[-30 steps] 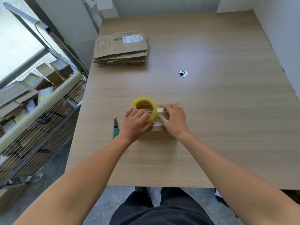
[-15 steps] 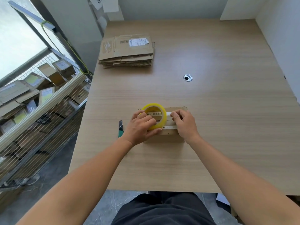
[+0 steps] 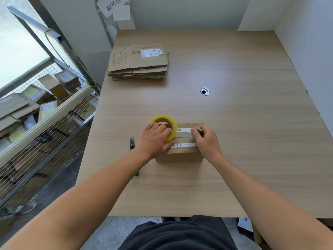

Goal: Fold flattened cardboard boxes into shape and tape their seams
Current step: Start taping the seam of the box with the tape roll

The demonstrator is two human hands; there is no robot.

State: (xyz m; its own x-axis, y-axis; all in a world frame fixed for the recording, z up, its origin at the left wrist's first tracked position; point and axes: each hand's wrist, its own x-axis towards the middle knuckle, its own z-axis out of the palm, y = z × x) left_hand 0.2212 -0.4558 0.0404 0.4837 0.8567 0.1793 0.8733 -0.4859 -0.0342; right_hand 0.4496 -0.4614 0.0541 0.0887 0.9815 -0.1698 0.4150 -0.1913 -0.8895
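Left hand point(image 3: 153, 141) grips tape roll point(image 3: 172, 125) on box point(image 3: 180, 156) top, 9 o'clock side; right hand point(image 3: 207, 143) pinches tape end point(image 3: 197, 129) at 3 o'clock. Box sits on table point(image 3: 234, 159), toward 6 o'clock edge.

**A packing and parcel room**

A plain wood-grain worktable point(image 3: 234, 141) stands against a white wall point(image 3: 180, 11). At 11 o'clock on it lies a stack of flattened cartons point(image 3: 138, 65) with shipping labels. At 9 o'clock a wire-mesh cage point(image 3: 45, 141) holds more labelled parcels point(image 3: 61, 83). Paper notes point(image 3: 115, 8) hang on the wall at 12 o'clock.
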